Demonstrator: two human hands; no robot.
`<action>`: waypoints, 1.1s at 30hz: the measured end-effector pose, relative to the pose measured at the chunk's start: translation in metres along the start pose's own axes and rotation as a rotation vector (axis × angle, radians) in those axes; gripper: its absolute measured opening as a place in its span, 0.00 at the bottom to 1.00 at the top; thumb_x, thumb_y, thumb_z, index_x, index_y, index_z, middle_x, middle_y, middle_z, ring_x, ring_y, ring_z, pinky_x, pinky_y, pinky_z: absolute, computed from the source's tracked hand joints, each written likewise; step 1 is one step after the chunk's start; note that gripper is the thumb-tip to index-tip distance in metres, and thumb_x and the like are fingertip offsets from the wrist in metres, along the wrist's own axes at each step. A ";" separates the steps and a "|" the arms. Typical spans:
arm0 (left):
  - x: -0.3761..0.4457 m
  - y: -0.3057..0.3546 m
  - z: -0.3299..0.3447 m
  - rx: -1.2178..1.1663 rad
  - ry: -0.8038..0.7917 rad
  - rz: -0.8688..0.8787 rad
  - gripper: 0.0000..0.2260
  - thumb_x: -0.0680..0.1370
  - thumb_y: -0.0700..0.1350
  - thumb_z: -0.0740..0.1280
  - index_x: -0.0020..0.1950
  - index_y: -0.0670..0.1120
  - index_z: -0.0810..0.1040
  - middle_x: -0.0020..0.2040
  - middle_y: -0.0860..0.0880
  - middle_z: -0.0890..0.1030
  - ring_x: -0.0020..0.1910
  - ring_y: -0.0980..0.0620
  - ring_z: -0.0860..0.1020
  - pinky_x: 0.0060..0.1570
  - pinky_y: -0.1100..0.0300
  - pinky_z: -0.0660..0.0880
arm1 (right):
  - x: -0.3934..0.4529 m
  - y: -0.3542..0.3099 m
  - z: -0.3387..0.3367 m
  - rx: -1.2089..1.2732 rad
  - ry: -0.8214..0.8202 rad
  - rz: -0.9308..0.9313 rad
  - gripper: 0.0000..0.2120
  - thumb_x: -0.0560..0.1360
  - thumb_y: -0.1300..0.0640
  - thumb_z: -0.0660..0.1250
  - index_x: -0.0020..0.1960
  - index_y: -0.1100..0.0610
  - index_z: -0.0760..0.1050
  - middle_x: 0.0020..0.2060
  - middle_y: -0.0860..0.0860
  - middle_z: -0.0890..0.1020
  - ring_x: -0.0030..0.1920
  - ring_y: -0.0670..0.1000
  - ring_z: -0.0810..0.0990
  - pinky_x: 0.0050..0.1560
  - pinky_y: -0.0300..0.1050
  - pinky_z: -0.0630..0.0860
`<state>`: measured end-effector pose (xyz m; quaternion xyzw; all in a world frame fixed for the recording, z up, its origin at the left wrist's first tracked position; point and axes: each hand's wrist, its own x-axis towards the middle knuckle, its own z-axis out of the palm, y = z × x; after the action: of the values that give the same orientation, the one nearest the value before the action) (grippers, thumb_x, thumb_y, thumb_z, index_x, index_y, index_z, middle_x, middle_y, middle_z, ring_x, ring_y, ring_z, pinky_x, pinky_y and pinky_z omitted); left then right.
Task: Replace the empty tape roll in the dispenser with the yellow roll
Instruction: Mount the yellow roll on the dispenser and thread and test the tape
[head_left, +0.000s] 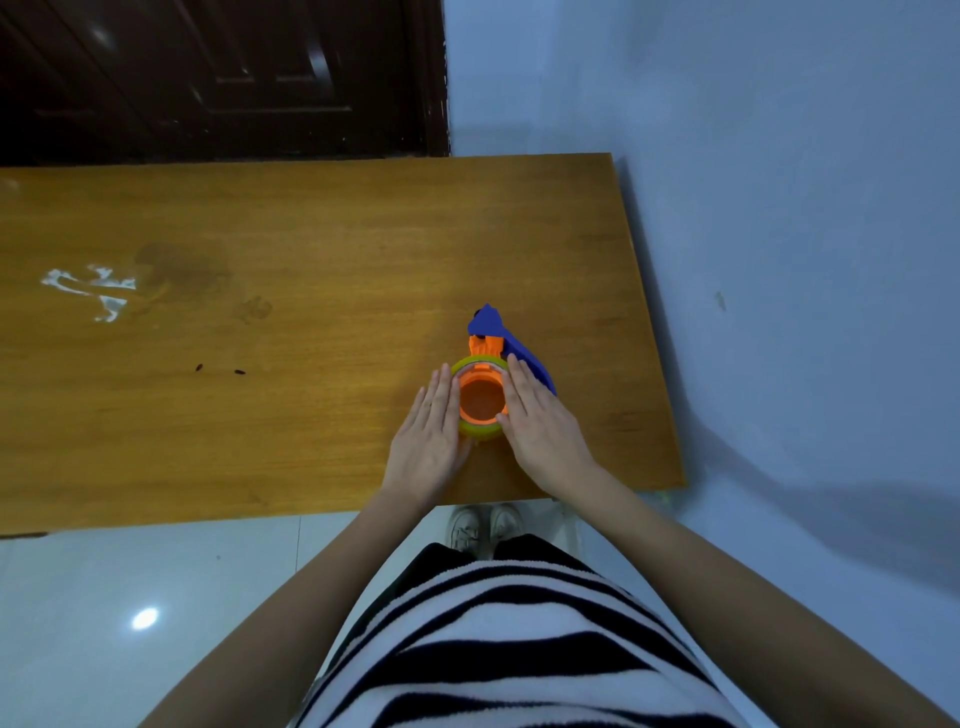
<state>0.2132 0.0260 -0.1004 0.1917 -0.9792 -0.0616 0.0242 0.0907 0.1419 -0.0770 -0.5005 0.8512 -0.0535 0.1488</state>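
Observation:
A blue and orange tape dispenser (498, 338) lies on the wooden table (291, 249) near its right front part. The yellow roll (478, 430) sits around the dispenser's orange hub (481, 397). My left hand (431, 436) lies flat with straight fingers against the roll's left side. My right hand (540, 421) lies flat against the roll's right side, partly covering the blue body. Neither hand closes around anything. No separate empty roll is visible.
White smears (91, 293) and a dark stain (176, 267) mark the table's left part. A blue wall (779, 208) runs along the table's right edge. A dark wooden door (218, 78) stands behind. White shoes (485, 527) stand on the tiled floor below the front edge.

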 end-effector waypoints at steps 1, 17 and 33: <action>0.000 0.000 0.001 0.001 -0.016 0.004 0.37 0.67 0.49 0.77 0.68 0.31 0.69 0.69 0.33 0.71 0.67 0.39 0.73 0.64 0.48 0.71 | 0.000 0.000 0.002 -0.018 -0.010 0.001 0.29 0.83 0.49 0.48 0.78 0.62 0.45 0.78 0.57 0.46 0.79 0.53 0.49 0.76 0.47 0.52; 0.002 0.000 -0.004 -0.005 -0.134 0.010 0.40 0.60 0.47 0.81 0.66 0.31 0.72 0.67 0.33 0.73 0.64 0.40 0.76 0.60 0.50 0.74 | 0.006 -0.007 -0.002 -0.163 0.156 -0.018 0.24 0.72 0.56 0.71 0.65 0.64 0.74 0.68 0.61 0.74 0.68 0.58 0.74 0.63 0.50 0.74; 0.006 0.009 -0.036 -0.145 -0.253 -0.100 0.37 0.77 0.52 0.66 0.79 0.44 0.48 0.80 0.46 0.47 0.72 0.48 0.67 0.61 0.59 0.72 | 0.031 0.010 -0.018 0.277 -0.036 0.373 0.23 0.75 0.46 0.64 0.63 0.59 0.69 0.56 0.55 0.77 0.53 0.54 0.79 0.46 0.47 0.76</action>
<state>0.2067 0.0280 -0.0633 0.2285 -0.9567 -0.1570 -0.0888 0.0632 0.1192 -0.0687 -0.3101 0.9108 -0.1324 0.2383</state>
